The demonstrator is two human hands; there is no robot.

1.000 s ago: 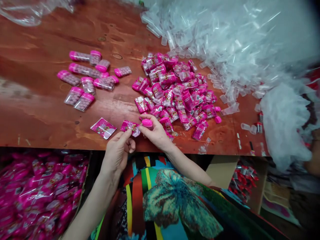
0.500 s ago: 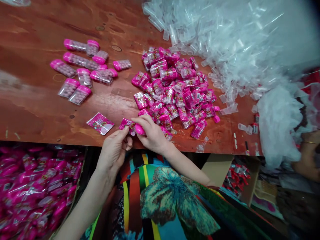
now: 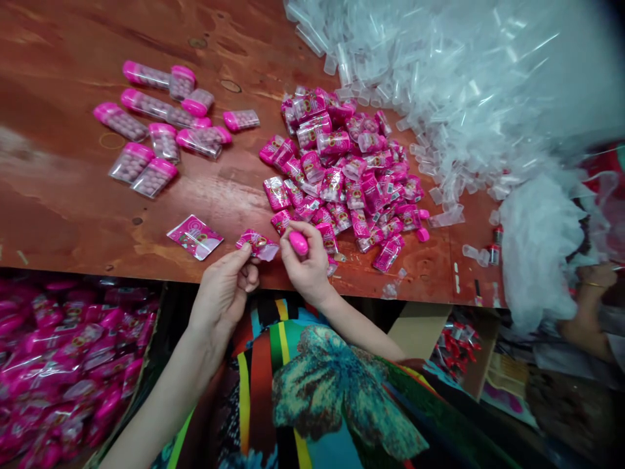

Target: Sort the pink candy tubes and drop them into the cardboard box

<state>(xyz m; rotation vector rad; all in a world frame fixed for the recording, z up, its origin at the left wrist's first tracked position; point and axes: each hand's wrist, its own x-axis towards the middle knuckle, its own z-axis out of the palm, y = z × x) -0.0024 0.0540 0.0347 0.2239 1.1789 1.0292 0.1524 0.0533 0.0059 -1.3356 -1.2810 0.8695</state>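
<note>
The fingers of the left hand (image 3: 219, 286) were pinched closed on one end of a printed pink wrapper (image 3: 263, 247), over the near part of the worktop (image 3: 219, 192). The fingers of the right hand (image 3: 307, 273) were curled closed around a pink-capped piece (image 3: 298, 243), its lower part hidden. Half a second earlier, the right fingers had been at the wrapper's free end; they had since drawn clear, which indicated separate handling of the two parts. A flat wrapper (image 3: 195, 236) lay left; a heap of wrapped containers (image 3: 332, 185) lay beyond the right hand
</note>
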